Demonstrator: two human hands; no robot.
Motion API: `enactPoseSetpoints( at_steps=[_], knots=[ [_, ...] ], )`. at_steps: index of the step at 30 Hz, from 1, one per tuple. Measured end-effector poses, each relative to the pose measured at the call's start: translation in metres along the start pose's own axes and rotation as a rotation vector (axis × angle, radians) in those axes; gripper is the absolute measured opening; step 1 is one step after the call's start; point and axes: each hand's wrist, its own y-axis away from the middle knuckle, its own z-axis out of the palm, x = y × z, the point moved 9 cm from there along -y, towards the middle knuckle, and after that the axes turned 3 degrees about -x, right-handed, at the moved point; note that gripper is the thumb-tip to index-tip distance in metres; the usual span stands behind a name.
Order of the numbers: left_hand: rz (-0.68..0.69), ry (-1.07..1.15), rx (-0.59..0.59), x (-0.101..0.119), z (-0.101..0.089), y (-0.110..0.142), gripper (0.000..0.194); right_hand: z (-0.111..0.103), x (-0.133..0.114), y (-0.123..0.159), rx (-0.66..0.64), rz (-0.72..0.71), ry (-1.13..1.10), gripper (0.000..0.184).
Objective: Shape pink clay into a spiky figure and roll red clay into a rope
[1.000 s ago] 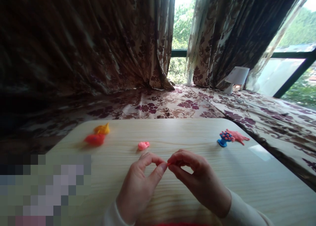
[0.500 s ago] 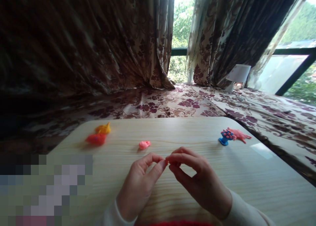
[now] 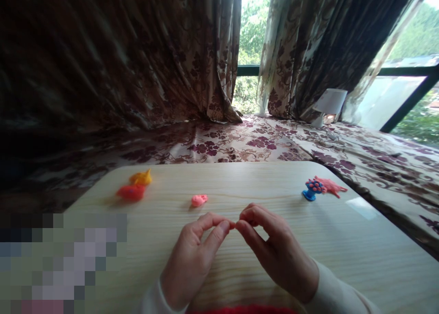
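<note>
Above the middle of the table, my left hand [image 3: 195, 254] pinches thumb against index finger, with what looks like a tiny bit of pink modelling clay [image 3: 232, 225] at the tips. My right hand [image 3: 277, 250] meets it there, its thumb and index finger closed together and its other fingers curled. Whether the right fingertips hold anything is hidden. Just beyond my left hand lies a small lump of pink clay [image 3: 199, 200]. At the far right stands a blue clay piece [image 3: 311, 190] with a round top dotted in pink, beside a flat, spiky pink clay piece [image 3: 331, 187].
Yellow clay [image 3: 141, 177] and red clay [image 3: 131, 193] lie together at the table's far left. The pale wooden table [image 3: 219, 177] stands by a flower-patterned cloth surface [image 3: 240, 145] bearing a white lamp [image 3: 330, 101]. A blurred-out patch covers the lower left.
My right thumb has come up to the left fingertips, and its index finger has drawn back a little. The red-pink bit between the hands shows less. The clay pieces stay put.
</note>
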Motion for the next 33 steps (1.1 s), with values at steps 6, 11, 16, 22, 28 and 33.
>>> enactPoseSetpoints(
  at_steps=[6,11,16,22,28,33],
  knots=[
    [-0.009,0.077,-0.012,-0.001,0.003,0.001,0.025,0.003,-0.002,-0.001,-0.013,-0.039,-0.036,0.012],
    [-0.077,0.232,-0.049,-0.004,0.009,0.000,0.022,0.001,-0.007,-0.002,0.009,-0.076,-0.087,0.015],
    [-0.067,0.241,-0.043,-0.005,0.010,0.001,0.021,-0.002,-0.012,0.000,0.037,-0.117,0.069,0.015],
    [-0.189,0.813,-0.065,-0.015,0.016,0.006,0.024,0.003,-0.029,0.002,-0.026,-0.255,0.362,0.031],
    [-0.357,1.208,-0.275,0.000,0.039,0.007,0.047,0.013,-0.030,0.002,-0.054,-0.324,0.582,0.036],
    [-0.335,1.322,-0.144,0.004,0.030,0.005,0.044,0.022,-0.025,0.003,-0.164,-0.287,0.639,0.042]
  ],
)
